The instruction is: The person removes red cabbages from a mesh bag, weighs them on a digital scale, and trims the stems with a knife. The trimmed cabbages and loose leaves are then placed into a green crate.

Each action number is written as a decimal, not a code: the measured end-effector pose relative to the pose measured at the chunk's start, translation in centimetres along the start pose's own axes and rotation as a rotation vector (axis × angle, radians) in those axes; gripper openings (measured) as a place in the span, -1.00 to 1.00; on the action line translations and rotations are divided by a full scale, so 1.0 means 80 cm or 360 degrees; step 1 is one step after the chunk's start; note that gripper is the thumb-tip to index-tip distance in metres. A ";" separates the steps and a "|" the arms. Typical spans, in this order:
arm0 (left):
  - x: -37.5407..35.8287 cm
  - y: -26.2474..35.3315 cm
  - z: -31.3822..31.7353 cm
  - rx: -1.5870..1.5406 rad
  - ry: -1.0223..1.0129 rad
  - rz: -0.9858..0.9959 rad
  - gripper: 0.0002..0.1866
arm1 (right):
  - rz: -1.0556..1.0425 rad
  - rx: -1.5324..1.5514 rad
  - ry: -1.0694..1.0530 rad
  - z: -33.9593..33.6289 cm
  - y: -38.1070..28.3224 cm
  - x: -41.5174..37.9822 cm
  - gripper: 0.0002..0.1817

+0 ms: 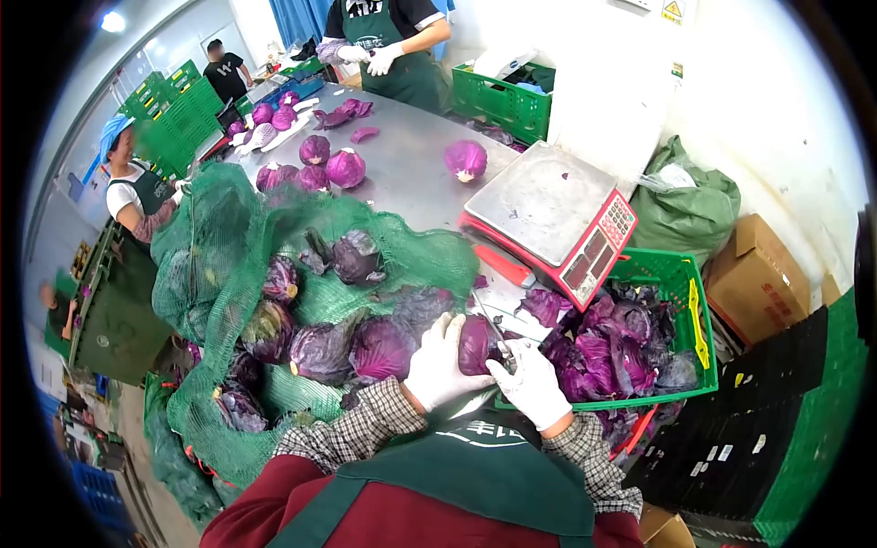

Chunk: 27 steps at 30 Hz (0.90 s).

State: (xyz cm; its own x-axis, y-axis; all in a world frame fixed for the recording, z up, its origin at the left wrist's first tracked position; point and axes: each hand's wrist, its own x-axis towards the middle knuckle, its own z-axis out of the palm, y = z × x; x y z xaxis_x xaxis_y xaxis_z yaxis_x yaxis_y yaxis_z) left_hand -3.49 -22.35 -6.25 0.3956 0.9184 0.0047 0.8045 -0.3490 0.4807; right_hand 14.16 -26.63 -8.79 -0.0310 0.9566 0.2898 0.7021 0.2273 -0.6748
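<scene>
My left hand [438, 363], in a white glove, grips a red cabbage [477, 343] at the near edge of the steel table. My right hand [530, 384], also gloved, is closed around a knife [493, 327] whose blade lies against the top of that cabbage. Both hands meet just left of the green crate [687, 274] filled with purple cabbage leaves. Checked sleeves and a green apron over a red top fill the bottom of the view.
A green net sack [219, 237] with several red cabbages lies on the steel table [411, 164] to the left. A red scale [557, 219] stands behind my hands. More cabbages [464, 159] sit farther back. Three other people work around the table. Crates, a cardboard box and a green bag stand right.
</scene>
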 end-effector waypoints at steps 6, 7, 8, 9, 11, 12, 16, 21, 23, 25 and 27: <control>-0.001 0.009 0.003 0.0032 0.0027 -0.0014 0.13 | -0.0097 -0.0115 0.0025 -0.012 -0.017 0.001 -0.65; -0.002 0.009 0.005 0.0040 0.0047 0.0001 0.13 | -0.0069 -0.0118 0.0015 -0.011 -0.019 0.001 -0.68; -0.003 0.009 0.007 0.0049 0.0066 0.0019 0.13 | -0.0038 -0.0122 0.0007 -0.010 -0.020 0.000 -0.70; -0.003 0.009 0.008 0.0064 0.0062 0.0019 0.13 | -0.0005 -0.0129 0.0000 -0.009 -0.020 -0.001 -0.73; -0.004 0.011 0.009 0.0093 0.0053 0.0024 0.13 | 0.0022 -0.0174 -0.0005 -0.007 -0.017 -0.004 -0.76; -0.004 0.011 0.008 0.0079 0.0047 0.0040 0.14 | 0.0037 -0.0196 -0.0009 -0.004 -0.015 -0.005 -0.77; -0.006 -0.023 0.012 -0.0070 0.0113 0.0186 0.14 | 0.0150 -0.0043 0.0315 -0.001 0.044 0.001 -0.87; -0.031 -0.095 -0.001 -0.1092 -0.0042 0.0037 0.17 | 0.0516 -0.0091 0.0650 0.013 0.233 -0.063 -0.88; -0.047 -0.116 -0.005 -0.0945 -0.0031 -0.0034 0.15 | 0.0396 0.0076 0.0755 0.012 0.214 -0.055 -0.83; -0.053 -0.117 -0.011 -0.1040 -0.0087 -0.0077 0.14 | 0.0292 0.0231 0.0849 -0.005 0.175 -0.051 -0.78; -0.053 -0.112 -0.023 -0.1011 -0.0191 -0.0133 0.16 | 0.0280 0.0659 0.0521 -0.017 0.094 -0.021 -0.68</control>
State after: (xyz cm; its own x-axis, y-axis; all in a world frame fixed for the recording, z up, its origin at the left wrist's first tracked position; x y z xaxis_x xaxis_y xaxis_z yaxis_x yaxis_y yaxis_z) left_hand -13.18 -22.77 -8.94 0.4192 0.8977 -0.1355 0.4307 -0.0653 0.9001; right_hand 20.47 -26.75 -13.41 0.3306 0.8948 0.3001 0.3363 0.1854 -0.9233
